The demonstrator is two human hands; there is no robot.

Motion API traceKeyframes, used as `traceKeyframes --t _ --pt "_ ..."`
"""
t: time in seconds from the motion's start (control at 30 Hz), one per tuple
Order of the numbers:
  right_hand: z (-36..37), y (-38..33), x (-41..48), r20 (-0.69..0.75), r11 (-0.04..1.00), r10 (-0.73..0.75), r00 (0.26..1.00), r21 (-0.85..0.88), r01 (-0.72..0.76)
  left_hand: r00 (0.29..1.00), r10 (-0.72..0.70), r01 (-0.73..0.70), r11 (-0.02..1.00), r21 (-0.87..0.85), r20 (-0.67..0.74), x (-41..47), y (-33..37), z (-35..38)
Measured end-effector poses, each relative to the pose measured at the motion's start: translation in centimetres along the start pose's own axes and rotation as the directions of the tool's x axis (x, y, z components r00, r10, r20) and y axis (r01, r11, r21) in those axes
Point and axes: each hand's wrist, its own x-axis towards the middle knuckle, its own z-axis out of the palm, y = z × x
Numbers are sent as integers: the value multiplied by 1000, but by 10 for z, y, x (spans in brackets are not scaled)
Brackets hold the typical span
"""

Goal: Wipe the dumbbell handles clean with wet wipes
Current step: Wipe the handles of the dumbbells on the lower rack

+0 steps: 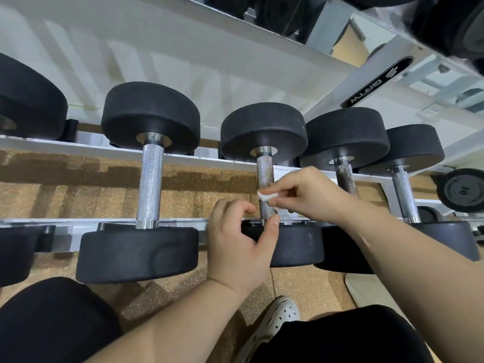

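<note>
Several black dumbbells lie across the two rails of a white rack (183,159). The middle dumbbell has a knurled, rust-speckled handle (265,174). My right hand (311,195) pinches a small folded white wet wipe (265,195) against that handle's right side. My left hand (241,244) sits at the handle's near end with fingers curled and the thumb tip beside the collar; it holds nothing that I can see. To the left, a bigger dumbbell shows a bright clean handle (150,184). On the right, another handle (346,178) looks dark and rusty.
A fourth handle (403,195) stands at the far right, with a "30" weight (463,190) behind it. An upper shelf with more weights runs overhead. Brown speckled floor shows below the rack. My knees and a white clog (275,320) are at the bottom.
</note>
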Motion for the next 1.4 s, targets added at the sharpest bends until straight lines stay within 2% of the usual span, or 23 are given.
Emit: traceKeyframes --t 0.07,0.17,0.23,0.3,0.4,0.43,0.47,0.5,0.57,0.63,0.7,0.77,0.83,0.9,1.0,1.1,1.17,1.23,1.33,1.37,1.4 --pt "4 -1 7 -94 1000 -29 995 -1 29 1000 -5 5 1000 0 4 0 0 1" --pt "7 -3 33 -297 1000 19 955 -3 -21 1000 1 -1 1000 6 5 -1 1 0" --pt "6 -3 43 -353 999 33 935 -21 -43 1000 8 -9 1000 16 8 0 1 0" --pt "2 -4 36 -283 998 64 957 36 -56 1000 12 -12 1000 17 12 0 0 0" --pt "-2 -4 11 70 979 89 994 176 -100 1000 10 -10 1000 7 20 0 1 -1" --pt "-2 -4 4 155 979 77 985 175 -104 1000 13 -13 1000 7 18 0 1 0" --pt "0 -3 1 172 983 67 983 159 -95 1000 18 -18 1000 10 13 0 1 0" --pt "2 -2 1 132 987 58 990 139 -77 1000 24 -24 1000 13 8 0 0 0" --pt "6 0 11 -62 992 49 997 119 -42 999 30 -30 999 20 11 0 0 0" --pt "10 -1 25 -269 990 95 958 130 -61 1000 24 -25 999 29 20 0 0 0" --pt "14 -4 31 -365 978 171 915 175 -113 999 11 -12 999 39 31 0 0 -1" --pt "15 -6 20 -297 962 221 929 221 -158 999 -6 4 999 44 51 0 2 -2" --pt "15 -5 2 -99 930 240 966 308 -199 998 -24 21 999 45 64 1 4 -3" --pt "15 -2 -8 -13 905 250 968 358 -229 997 -35 30 997 66 71 1 7 -3" --pt "17 0 3 -124 919 257 958 340 -202 998 -3 -3 995 96 64 2 8 -4" --pt "21 2 20 -317 909 315 895 372 -188 998 -1 -5 996 91 69 1 6 -3" --pt "24 4 26 -368 883 361 857 429 -188 997 -22 15 996 90 70 -1 6 -3" --pt "21 1 24 -313 832 405 859 517 -204 996 -45 40 997 72 73 -1 6 -2" --pt "17 -4 2 -7 797 343 939 531 -288 995 -53 47 997 68 86 1 4 -3" --pt "16 -3 -5 68 797 308 949 526 -296 994 -51 44 996 77 93 2 4 -3" --pt "17 -1 -8 82 792 290 953 539 -287 994 -41 31 995 92 104 4 4 -2"
